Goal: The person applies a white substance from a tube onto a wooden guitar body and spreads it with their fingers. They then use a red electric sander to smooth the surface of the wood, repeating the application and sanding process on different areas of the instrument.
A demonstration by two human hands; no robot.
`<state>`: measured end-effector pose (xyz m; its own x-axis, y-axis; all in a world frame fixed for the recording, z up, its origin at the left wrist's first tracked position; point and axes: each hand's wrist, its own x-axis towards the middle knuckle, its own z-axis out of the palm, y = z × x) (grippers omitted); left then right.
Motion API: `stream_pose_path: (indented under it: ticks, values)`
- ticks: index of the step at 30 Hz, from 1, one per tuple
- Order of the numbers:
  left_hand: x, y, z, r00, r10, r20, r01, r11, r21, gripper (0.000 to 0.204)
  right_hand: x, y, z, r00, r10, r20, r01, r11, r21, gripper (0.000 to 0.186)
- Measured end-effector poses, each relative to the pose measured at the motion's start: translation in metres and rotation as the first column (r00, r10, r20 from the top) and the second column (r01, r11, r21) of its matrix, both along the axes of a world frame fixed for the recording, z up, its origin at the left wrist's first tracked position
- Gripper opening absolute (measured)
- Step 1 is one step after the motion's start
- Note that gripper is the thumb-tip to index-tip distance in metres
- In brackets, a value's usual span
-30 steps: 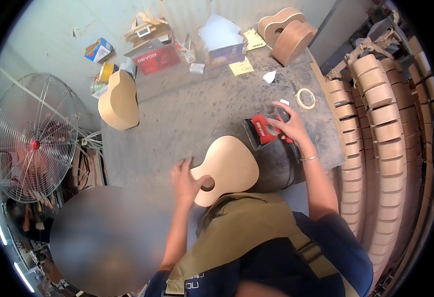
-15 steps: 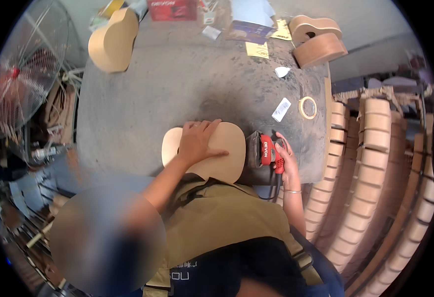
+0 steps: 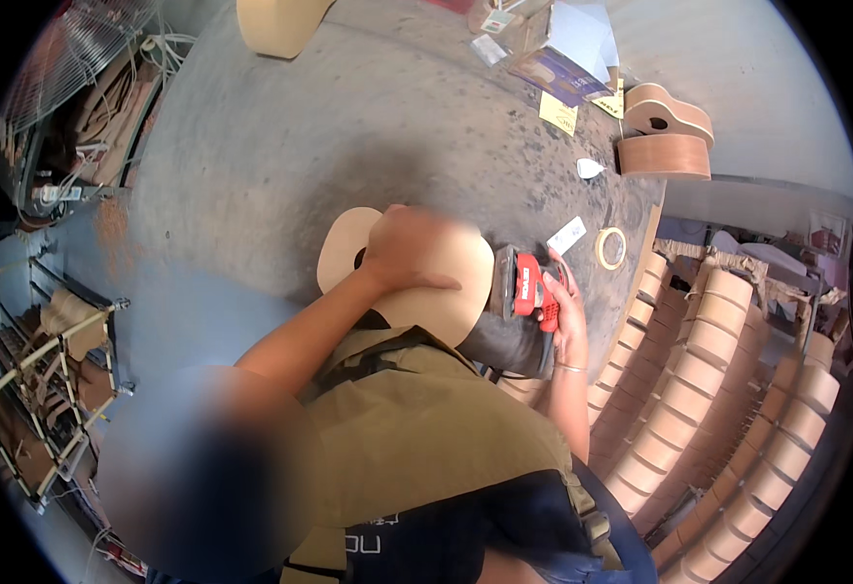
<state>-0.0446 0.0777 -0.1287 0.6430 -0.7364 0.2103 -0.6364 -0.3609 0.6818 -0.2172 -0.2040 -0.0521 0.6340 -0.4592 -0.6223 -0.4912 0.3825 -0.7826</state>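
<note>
A pale, unfinished ukulele body (image 3: 436, 313) rests at the near edge of the table, against my apron, its dark sound hole partly covered. Across its top lies my left hand (image 3: 399, 255), thumb stretched out, fingers smeared by motion. It looks flat and does not wrap round the wood. To the right, my right hand (image 3: 566, 313) is closed round a red power sander (image 3: 526, 284), tilted so that its dark pad faces the body's rim. Whether pad and rim touch, I cannot tell. A dark cord hangs below the sander.
Beyond the sander lie a white packet (image 3: 566, 237) and a tape roll (image 3: 610, 248). Two brown ukulele bodies (image 3: 665, 156) sit at the far right, near an open box (image 3: 567, 54). Another pale body (image 3: 280, 24) stands at the far left. Curved wooden pieces (image 3: 704, 350) line the right side.
The view has turned and shifted, so the table's far side sits higher. My left fingers have blurred over the ukulele body. The sander stays in my right hand, beside the body.
</note>
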Motion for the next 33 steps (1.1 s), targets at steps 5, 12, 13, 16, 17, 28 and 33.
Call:
stream_pose_path:
  ticks: [5,12,13,16,17,28,33]
  values:
    - [-0.001,-0.001,-0.004,0.997,-0.010,-0.075,0.006,0.999,-0.053,0.084,0.007,0.000,-0.001,1.000,0.011,-0.015,-0.011,1.000,0.002,0.061]
    - [0.001,0.001,0.014,1.000,0.007,0.018,-0.008,0.998,0.057,0.096,0.037,-0.021,0.003,0.988,0.152,0.007,-0.152,0.988,-0.007,0.061]
    - [0.002,0.002,0.013,1.000,0.006,0.015,-0.007,0.998,0.062,0.096,0.034,-0.019,0.002,0.991,0.135,-0.002,-0.135,0.991,-0.010,0.062]
    - [0.001,0.000,0.003,1.000,-0.005,-0.029,0.006,0.999,0.035,0.093,0.004,-0.007,-0.004,0.999,0.054,-0.003,-0.054,0.998,0.028,0.064]
    - [0.001,-0.001,-0.001,0.998,-0.008,-0.064,0.008,1.000,0.001,0.091,-0.003,0.004,-0.002,1.000,0.014,-0.013,-0.014,1.000,0.024,0.064]
    - [-0.001,0.002,0.007,0.999,0.000,0.049,-0.004,0.996,0.086,0.092,-0.030,0.022,-0.014,0.993,-0.118,0.021,0.115,0.987,0.114,0.064]
    - [0.000,0.003,0.014,0.999,0.005,0.042,-0.008,0.997,0.074,0.092,0.042,-0.022,-0.009,0.993,0.115,0.009,-0.115,0.993,-0.007,0.065]
